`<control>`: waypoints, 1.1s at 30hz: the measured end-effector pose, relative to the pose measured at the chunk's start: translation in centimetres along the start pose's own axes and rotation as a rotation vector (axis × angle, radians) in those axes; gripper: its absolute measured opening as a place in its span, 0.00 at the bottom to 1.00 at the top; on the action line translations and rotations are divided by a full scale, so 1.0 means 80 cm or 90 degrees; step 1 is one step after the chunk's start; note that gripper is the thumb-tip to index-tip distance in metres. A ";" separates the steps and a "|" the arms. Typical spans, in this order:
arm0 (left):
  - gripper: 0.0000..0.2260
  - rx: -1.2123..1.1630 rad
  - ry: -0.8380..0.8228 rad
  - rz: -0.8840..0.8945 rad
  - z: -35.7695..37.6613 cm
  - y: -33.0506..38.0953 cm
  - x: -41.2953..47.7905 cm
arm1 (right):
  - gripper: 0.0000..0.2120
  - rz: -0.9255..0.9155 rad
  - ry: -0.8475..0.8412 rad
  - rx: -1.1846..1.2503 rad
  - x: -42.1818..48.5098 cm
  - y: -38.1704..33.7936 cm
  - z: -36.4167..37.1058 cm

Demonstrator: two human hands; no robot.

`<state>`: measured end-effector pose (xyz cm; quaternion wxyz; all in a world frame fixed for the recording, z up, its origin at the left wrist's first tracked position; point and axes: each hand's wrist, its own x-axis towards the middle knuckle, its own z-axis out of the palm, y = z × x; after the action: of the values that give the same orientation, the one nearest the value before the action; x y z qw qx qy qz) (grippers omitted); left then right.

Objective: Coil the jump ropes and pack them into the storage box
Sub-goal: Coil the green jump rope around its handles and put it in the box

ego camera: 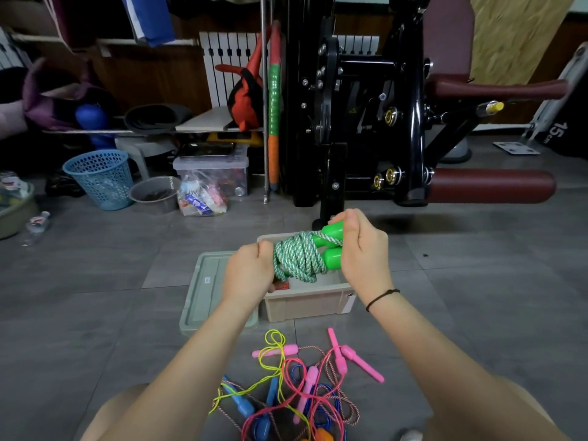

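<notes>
A green-and-white jump rope (299,257) is wound into a tight bundle around its two green handles (332,246). My right hand (359,246) grips the handles' ends. My left hand (249,270) is closed on the bundle's left side. Both hold it just above the open beige storage box (305,302) on the floor. Something small and red lies inside the box, mostly hidden by my left hand. In front of me lies a tangled pile of loose jump ropes (299,386) with pink, blue and orange handles and yellow, pink, blue and twisted cords.
The box's pale green lid (203,291) lies flat to its left. A black gym machine with maroon pads (397,122) stands behind the box. At the back left are a blue basket (101,178), a grey bowl (154,192) and a clear bin (211,173).
</notes>
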<state>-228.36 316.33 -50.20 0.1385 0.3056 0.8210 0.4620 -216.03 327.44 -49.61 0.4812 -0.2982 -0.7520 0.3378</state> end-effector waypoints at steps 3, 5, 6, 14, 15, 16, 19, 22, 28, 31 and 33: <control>0.13 0.100 0.048 0.103 0.001 -0.003 -0.005 | 0.19 0.012 -0.044 -0.006 -0.004 0.001 -0.002; 0.13 0.179 0.063 0.200 0.000 -0.001 -0.011 | 0.18 0.032 -0.063 -0.003 -0.003 0.003 -0.005; 0.14 0.209 0.074 0.244 -0.002 0.000 -0.014 | 0.18 0.053 -0.070 -0.007 -0.002 0.004 -0.006; 0.21 0.179 0.010 0.196 -0.014 0.010 -0.012 | 0.19 0.098 -0.131 -0.075 -0.002 0.005 -0.007; 0.22 0.163 -0.026 0.166 -0.015 0.010 -0.010 | 0.19 0.089 -0.143 -0.105 -0.005 0.005 -0.008; 0.22 0.147 -0.054 0.134 -0.017 0.010 -0.009 | 0.19 0.083 -0.149 -0.114 -0.009 0.006 -0.007; 0.21 0.122 -0.127 0.049 -0.018 -0.002 -0.005 | 0.17 0.096 -0.180 -0.099 -0.023 0.002 -0.004; 0.18 0.112 -0.194 -0.011 -0.013 -0.019 -0.004 | 0.15 0.064 -0.232 -0.161 -0.027 -0.001 0.000; 0.26 0.099 -0.030 0.046 -0.030 -0.012 0.006 | 0.36 0.297 -0.296 0.226 0.009 0.003 -0.034; 0.26 0.157 0.023 0.084 -0.054 -0.023 0.012 | 0.39 0.366 -0.195 0.325 0.024 0.031 -0.070; 0.25 0.163 0.035 0.085 -0.070 -0.031 0.015 | 0.39 0.381 -0.132 0.385 0.034 0.045 -0.090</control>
<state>-233.08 312.38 -49.26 0.0449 0.3618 0.8547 0.3695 -209.86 333.29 -48.84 0.3499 -0.3131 -0.5441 0.6953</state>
